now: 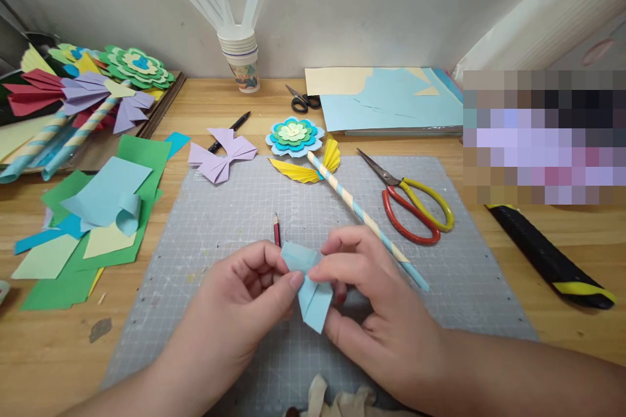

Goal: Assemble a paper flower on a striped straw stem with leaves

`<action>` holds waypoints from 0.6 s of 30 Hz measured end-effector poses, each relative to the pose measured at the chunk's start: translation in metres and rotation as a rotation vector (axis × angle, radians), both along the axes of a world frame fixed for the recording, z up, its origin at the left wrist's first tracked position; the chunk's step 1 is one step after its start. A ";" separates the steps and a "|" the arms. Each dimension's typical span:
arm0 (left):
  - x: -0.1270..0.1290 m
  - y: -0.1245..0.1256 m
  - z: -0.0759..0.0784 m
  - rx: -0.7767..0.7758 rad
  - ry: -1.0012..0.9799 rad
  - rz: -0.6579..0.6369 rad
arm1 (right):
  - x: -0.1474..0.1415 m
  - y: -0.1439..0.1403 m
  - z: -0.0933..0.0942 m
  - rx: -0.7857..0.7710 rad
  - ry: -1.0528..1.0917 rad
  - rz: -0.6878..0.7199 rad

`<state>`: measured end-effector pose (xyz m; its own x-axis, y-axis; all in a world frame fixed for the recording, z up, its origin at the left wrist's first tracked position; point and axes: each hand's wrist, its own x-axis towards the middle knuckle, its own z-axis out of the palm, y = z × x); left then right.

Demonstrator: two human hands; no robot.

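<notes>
A small folded piece of light blue paper is held above the grey cutting mat. My left hand pinches its left edge between thumb and fingers. On the other side, my right hand grips it, with fingertips on the upper fold and the thumb by the lower right edge. Just beyond my hands lies a dark red pencil, its lower end hidden. A paper flower in blue and green layers lies further back, with yellow pleated leaves and a striped paper stem.
Scissors with red and yellow handles lie on the mat's right. A purple folded paper bow and a black pen are behind. Coloured paper scraps cover the left. Paper cups hold clear sticks. A black-and-yellow tool lies right.
</notes>
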<state>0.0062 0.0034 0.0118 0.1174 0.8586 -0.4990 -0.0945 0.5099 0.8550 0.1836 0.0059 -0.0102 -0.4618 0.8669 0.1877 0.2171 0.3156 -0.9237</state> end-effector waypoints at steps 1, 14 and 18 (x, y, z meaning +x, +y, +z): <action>0.000 0.001 0.000 0.003 0.006 0.010 | 0.000 0.000 0.000 0.027 -0.013 0.015; -0.002 0.002 0.000 -0.078 -0.029 -0.198 | 0.002 0.004 0.001 0.149 -0.018 0.041; -0.003 0.002 -0.002 -0.088 -0.080 -0.134 | 0.003 0.004 0.000 0.163 -0.071 0.074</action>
<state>0.0029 0.0057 0.0096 0.2697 0.7864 -0.5558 -0.0867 0.5946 0.7993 0.1861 0.0098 -0.0099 -0.5402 0.7910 0.2873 0.2508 0.4772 -0.8423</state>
